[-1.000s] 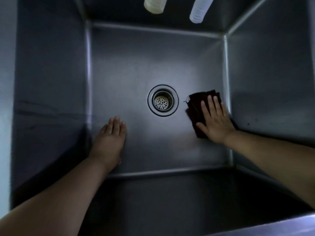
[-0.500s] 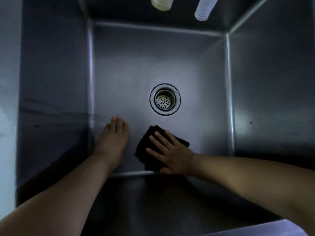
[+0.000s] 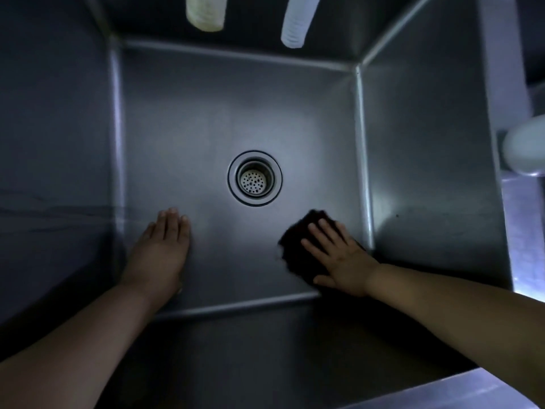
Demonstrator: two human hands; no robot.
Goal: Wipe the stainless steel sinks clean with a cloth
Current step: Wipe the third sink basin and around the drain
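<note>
I look down into a deep stainless steel sink [image 3: 236, 113] with a round strainer drain [image 3: 254, 178] at the middle of its floor. My right hand [image 3: 339, 258] lies flat, fingers spread, pressing a dark cloth [image 3: 298, 246] onto the sink floor at the near right corner, right of and below the drain. My left hand [image 3: 160, 249] rests flat on the floor near the left wall, fingers straight and together, holding nothing.
Two ribbed hose ends hang over the far wall: a yellowish hose [image 3: 206, 13] and a white hose [image 3: 296, 23]. A pale rounded object [image 3: 525, 149] sits on the rim at the right. The sink's near rim [image 3: 472, 388] shows at the bottom right.
My right hand has slid the cloth from beside my left hand back to the right, toward the near right corner. The left hand has stayed in place.
</note>
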